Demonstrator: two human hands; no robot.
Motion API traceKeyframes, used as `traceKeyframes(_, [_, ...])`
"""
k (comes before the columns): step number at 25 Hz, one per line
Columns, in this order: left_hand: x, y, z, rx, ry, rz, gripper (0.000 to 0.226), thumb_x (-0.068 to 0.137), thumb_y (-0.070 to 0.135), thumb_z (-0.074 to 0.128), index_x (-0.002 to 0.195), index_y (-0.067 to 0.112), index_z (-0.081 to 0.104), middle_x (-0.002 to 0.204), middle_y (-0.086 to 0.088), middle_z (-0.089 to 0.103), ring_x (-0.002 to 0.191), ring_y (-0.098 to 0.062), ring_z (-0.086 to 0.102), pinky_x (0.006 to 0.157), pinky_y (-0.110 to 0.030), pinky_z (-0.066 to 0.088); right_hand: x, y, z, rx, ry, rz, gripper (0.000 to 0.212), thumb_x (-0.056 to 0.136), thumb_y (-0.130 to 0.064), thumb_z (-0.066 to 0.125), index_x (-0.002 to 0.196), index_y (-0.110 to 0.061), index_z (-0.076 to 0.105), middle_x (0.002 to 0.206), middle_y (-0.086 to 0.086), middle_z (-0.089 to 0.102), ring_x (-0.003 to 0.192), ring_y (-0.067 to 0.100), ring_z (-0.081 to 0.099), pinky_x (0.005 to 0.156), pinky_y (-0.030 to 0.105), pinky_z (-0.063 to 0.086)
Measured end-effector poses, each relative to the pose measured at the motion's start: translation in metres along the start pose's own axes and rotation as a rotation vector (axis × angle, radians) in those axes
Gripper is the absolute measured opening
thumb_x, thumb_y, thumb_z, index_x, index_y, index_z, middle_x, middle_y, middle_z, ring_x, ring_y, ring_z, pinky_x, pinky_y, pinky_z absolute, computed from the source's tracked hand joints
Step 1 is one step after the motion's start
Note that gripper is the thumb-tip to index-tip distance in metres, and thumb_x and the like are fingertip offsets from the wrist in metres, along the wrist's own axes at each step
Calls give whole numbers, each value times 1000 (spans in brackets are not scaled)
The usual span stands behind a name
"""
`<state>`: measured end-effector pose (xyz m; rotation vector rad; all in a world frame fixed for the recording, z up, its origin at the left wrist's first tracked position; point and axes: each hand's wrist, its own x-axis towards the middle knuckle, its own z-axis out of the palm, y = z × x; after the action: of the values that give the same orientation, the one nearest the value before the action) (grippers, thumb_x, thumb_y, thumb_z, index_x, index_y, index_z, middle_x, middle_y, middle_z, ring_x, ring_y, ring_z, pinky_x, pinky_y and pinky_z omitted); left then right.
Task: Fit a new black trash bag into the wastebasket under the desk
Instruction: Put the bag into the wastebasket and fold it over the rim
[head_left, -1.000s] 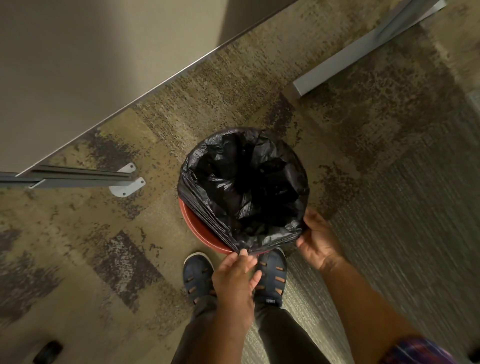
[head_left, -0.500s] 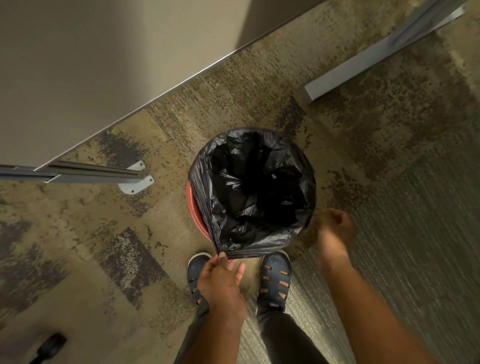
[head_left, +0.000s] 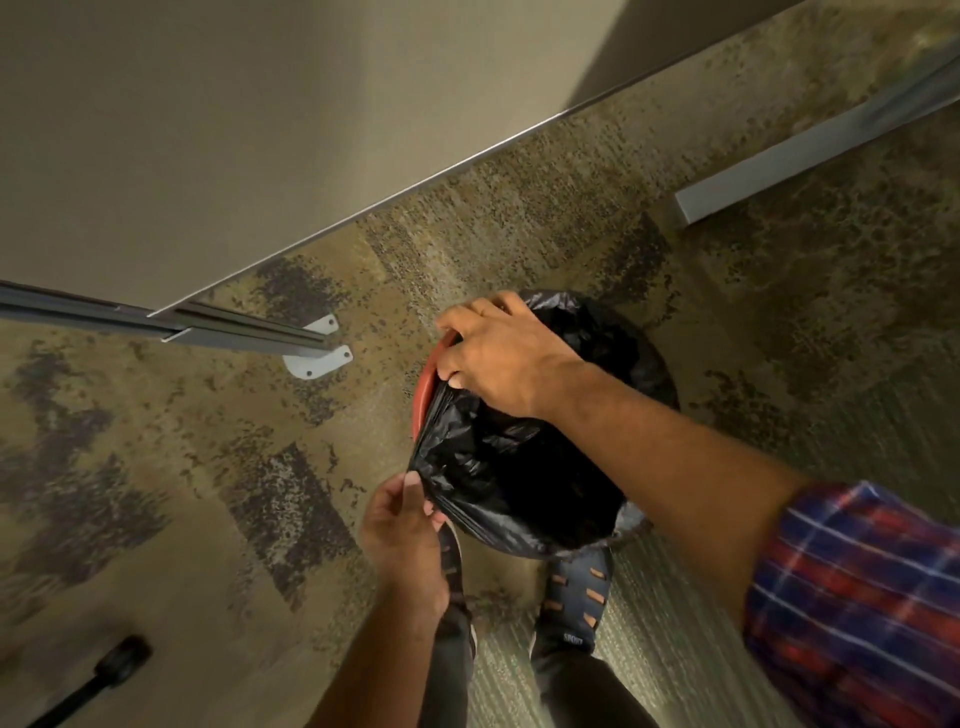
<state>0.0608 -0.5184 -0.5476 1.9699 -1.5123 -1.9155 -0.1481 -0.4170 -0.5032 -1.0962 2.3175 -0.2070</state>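
While the bag (head_left: 498, 467) sat inside the bin (head_left: 427, 382) on the carpet (head_left: 260, 519), its black mouth was draped over most of the rim, yet a red arc of rim showed bare on the left, between the two hands. The right hand (head_left: 501, 353) had reached across the opening to the far-left part of the rim, its fingers curled and pinching a fold of plastic there, with the forearm lying diagonally over the bag's mouth. The left hand (head_left: 402, 525) was at the near-left edge, thumb and fingers pressed together on the film where it bunched into taut pleats. The uncovered rim lay just beside the right hand, toward the person, so that hand looked the nearer one to draw the film outward and down over it; the left seemed placed to anchor the near edge. To the left of the bin the carpet was open, with a metal foot plate (head_left: 317, 356) and a worktop panel (head_left: 208, 130) well apart from it, leaving room to stretch the plastic that way. At the near side a shoe (head_left: 576, 597) stood close to the bin, so room was tighter there. The right side of the rim was hidden by the arm.
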Motion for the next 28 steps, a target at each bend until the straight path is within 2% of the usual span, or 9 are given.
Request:
traceKeyframes(5, [23,15,-9,63,-131,49,18,109,13,62,96,17,75,87,-16,63,77,-26,56,72,-40,51,9,8,-2,-96,-64,98,28,99,-27,65,121,-41,73,136,1,52,136,30,43,114,59,30])
traceKeyframes(8, [34,25,-6,100,-122,107,23,105,9,66,89,22,75,68,10,69,63,-9,54,57,-24,49,1,17,-1,-42,-40,134,26,101,-32,65,123,-42,71,131,0,53,132,30,44,112,60,33])
traceKeyframes(11, [37,37,5,77,-173,129,22,104,7,66,90,22,74,69,18,73,63,-2,61,66,-27,49,-11,29,1,107,-53,200,28,102,-39,62,130,-37,59,136,3,55,134,35,44,110,64,40])
traceKeyframes(13, [34,44,15,30,-247,123,18,104,5,65,94,17,74,85,6,78,80,-10,71,88,-42,58,-21,35,3,176,-55,242,34,102,-40,62,133,-32,51,137,5,56,133,35,48,105,60,48])
traceKeyframes(15, [31,47,26,32,-306,126,8,103,4,67,105,5,75,105,-16,75,100,-29,68,111,-58,51,-31,38,11,229,-54,233,32,101,-35,63,131,-27,55,132,5,58,125,34,56,100,53,53])
traceKeyframes(18, [31,50,41,103,-295,135,14,103,7,70,113,0,75,124,-34,74,114,-40,69,119,-68,46,-41,46,23,329,59,230,18,103,-22,61,118,-14,68,122,9,63,108,36,66,93,47,57])
traceKeyframes(20, [32,57,48,142,-304,154,8,103,9,70,106,9,78,122,-29,77,112,-38,72,115,-67,50,-47,51,28,351,143,221,14,102,-13,60,108,-8,71,114,13,66,99,38,69,87,48,59])
traceKeyframes(23, [35,63,55,209,-367,193,10,104,11,69,109,11,78,119,-22,80,107,-31,72,115,-62,53,-55,55,31,400,191,192,14,100,-19,67,109,-9,73,120,10,68,106,35,70,94,48,59])
traceKeyframes(28, [31,68,61,281,-491,214,13,107,13,66,104,20,77,102,2,83,100,-15,74,101,-38,58,-55,58,29,344,175,210,10,104,-18,60,96,-12,61,105,6,62,93,31,65,83,43,57])
